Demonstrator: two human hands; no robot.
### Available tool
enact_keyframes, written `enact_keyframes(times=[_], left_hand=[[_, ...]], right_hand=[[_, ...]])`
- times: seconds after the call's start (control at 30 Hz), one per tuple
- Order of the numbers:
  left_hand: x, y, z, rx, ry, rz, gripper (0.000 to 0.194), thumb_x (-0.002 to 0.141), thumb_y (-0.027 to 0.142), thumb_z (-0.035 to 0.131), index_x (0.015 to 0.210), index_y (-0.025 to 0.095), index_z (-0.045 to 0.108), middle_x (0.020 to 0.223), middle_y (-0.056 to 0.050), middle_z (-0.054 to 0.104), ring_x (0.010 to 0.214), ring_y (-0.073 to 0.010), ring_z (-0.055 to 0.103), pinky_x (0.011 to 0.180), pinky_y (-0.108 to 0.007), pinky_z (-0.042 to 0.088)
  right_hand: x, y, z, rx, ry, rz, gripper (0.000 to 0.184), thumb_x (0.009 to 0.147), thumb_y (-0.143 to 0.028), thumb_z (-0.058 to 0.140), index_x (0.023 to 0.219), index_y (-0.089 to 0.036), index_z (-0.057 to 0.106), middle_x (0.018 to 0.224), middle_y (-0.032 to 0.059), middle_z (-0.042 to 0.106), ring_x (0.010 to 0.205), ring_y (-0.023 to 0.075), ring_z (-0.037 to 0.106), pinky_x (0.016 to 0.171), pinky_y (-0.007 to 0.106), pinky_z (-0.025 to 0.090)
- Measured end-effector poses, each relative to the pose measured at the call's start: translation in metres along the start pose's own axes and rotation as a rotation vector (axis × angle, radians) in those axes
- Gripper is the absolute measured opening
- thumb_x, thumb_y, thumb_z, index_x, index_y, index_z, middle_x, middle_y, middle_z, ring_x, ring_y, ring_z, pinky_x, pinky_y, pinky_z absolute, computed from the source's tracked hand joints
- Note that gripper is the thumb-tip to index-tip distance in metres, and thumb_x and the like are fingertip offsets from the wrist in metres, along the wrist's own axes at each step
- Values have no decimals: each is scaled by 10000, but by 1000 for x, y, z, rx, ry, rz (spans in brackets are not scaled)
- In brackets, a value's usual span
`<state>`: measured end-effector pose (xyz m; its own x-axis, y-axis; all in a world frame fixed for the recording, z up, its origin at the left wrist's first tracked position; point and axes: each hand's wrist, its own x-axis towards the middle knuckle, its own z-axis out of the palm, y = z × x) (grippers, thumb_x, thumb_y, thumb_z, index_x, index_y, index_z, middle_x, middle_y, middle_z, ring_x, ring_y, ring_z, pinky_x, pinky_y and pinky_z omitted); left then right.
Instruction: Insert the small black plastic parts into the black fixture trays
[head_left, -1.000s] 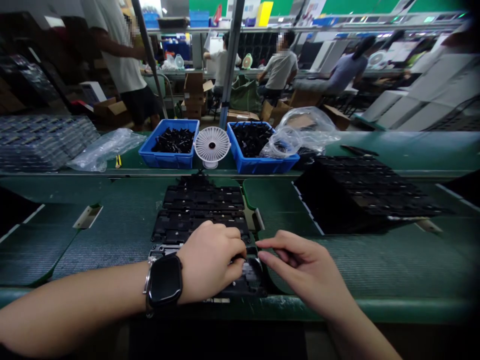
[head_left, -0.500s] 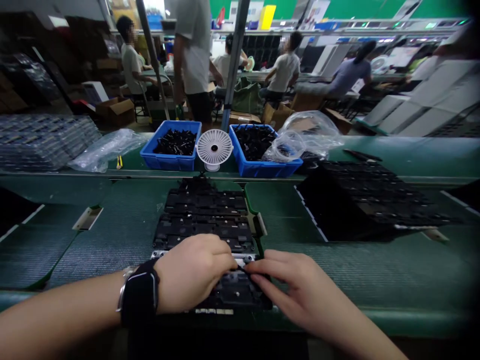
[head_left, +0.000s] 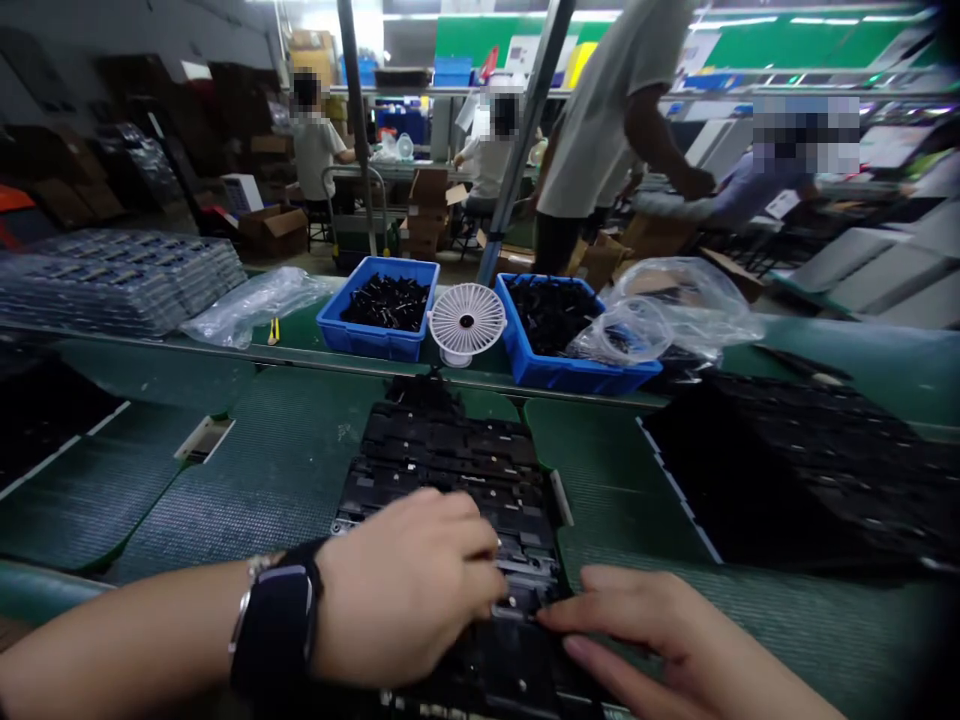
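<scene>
Black fixtures [head_left: 442, 465] are lined up end to end down the middle of the green belt [head_left: 262, 470], and from my head cam the near one runs under both hands and off the bottom of the view. They look like metal, with silver bits showing near my fingers.

Left hand [head_left: 409, 590] sits right on top of the near fixture, fingers curled over beside a silver piece. Fingertips are hidden from this angle, so I can't tell if it's got hold of anything. There's a black watch [head_left: 277, 625] and a thin bracelet [head_left: 244, 605] on that wrist.

Right hand [head_left: 660, 630] is lower right, fingers stretched out loose and open, with the tips at the fixture's edge. Nothing in it that I can see.

Past the fixtures, on the far side of the belt, are two blue bins [head_left: 379, 310] [head_left: 570, 335] heaped with small black parts, and a white fan [head_left: 466, 320] stands between them. A clear plastic bag [head_left: 675, 315] is slumped against the right bin. To the right sits a big dark stack of trays [head_left: 795, 470], and far left there's a plastic-wrapped stack [head_left: 120, 285]. A co-worker [head_left: 600, 130] in a pale T-shirt stands beyond the bins.
</scene>
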<state>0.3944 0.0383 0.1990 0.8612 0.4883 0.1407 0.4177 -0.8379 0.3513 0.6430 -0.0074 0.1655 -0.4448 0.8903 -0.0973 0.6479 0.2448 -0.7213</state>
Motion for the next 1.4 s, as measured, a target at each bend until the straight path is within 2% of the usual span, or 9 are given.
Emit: enact_keyframes(times=[0.1, 0.17, 0.23, 0.33, 0.63, 0.87, 1.1, 1.27, 1.4], left_hand=[[9, -57, -19, -121, 250, -193, 185, 875, 221, 445, 937, 205, 619, 977, -14, 628, 945, -140, 532, 875, -274, 405], [15, -111, -19, -150, 405, -423, 200, 857, 278, 465, 948, 205, 627, 935, -6, 647, 852, -138, 568, 806, -268, 437], [21, -165, -9, -194, 404, -609, 207, 812, 277, 505, 947, 188, 633, 878, -8, 662, 765, -139, 587, 716, -250, 461], [28, -223, 21, -179, 284, -713, 258, 760, 187, 511, 982, 166, 640, 866, -22, 669, 745, -138, 603, 691, -229, 469], [46, -265, 74, -104, 251, -710, 306, 668, 116, 597, 954, 187, 681, 833, -40, 680, 783, -178, 604, 787, -268, 449], [28, -259, 77, -132, 480, -781, 290, 718, 93, 526, 978, 161, 637, 877, -53, 669, 813, -169, 592, 810, -272, 441], [9, -240, 35, -321, 686, -840, 439, 828, 231, 428, 1247, 112, 478, 760, -39, 635, 554, -110, 538, 560, -227, 450], [13, -171, -7, -498, 676, -698, 371, 857, 391, 418, 970, 113, 637, 671, -12, 581, 482, -79, 448, 460, -194, 361], [20, -87, -27, -402, 503, -502, 316, 862, 378, 457, 1032, 193, 650, 810, -4, 639, 714, -125, 554, 675, -233, 435]], right_hand=[[6, 24, -7, 482, 171, 204, 73, 770, -284, 635, 819, -241, 668, 765, 15, 625, 699, 146, 592, 584, 194, 506], [16, 45, -10, 926, 428, 320, 43, 742, -219, 636, 782, -218, 623, 753, -2, 594, 663, 115, 584, 537, 160, 516], [26, 70, -8, 1272, 714, 411, 195, 666, -95, 626, 827, -200, 595, 859, 12, 608, 770, 124, 620, 652, 182, 562], [37, 103, 3, 1451, 852, 593, 252, 658, 23, 535, 820, -167, 558, 922, 50, 615, 839, 138, 649, 692, 190, 581], [37, 131, 20, 1404, 981, 605, 257, 771, 67, 473, 906, -113, 595, 882, 66, 660, 778, 109, 678, 706, 99, 545], [34, 127, 20, 1343, 741, 531, 334, 665, 35, 647, 975, -82, 604, 1010, 138, 664, 954, 202, 642, 808, 192, 543], [29, 107, 18, 1261, 717, 508, 238, 614, -181, 794, 794, -133, 645, 820, 86, 701, 782, 177, 678, 668, 167, 573], [29, 82, 15, 1169, 687, 457, 242, 559, -255, 831, 708, -147, 674, 615, 15, 649, 506, 91, 582, 446, 134, 511], [26, 55, 14, 1126, 623, 413, 281, 545, -222, 834, 779, -134, 706, 714, 54, 676, 590, 121, 597, 531, 198, 528]])
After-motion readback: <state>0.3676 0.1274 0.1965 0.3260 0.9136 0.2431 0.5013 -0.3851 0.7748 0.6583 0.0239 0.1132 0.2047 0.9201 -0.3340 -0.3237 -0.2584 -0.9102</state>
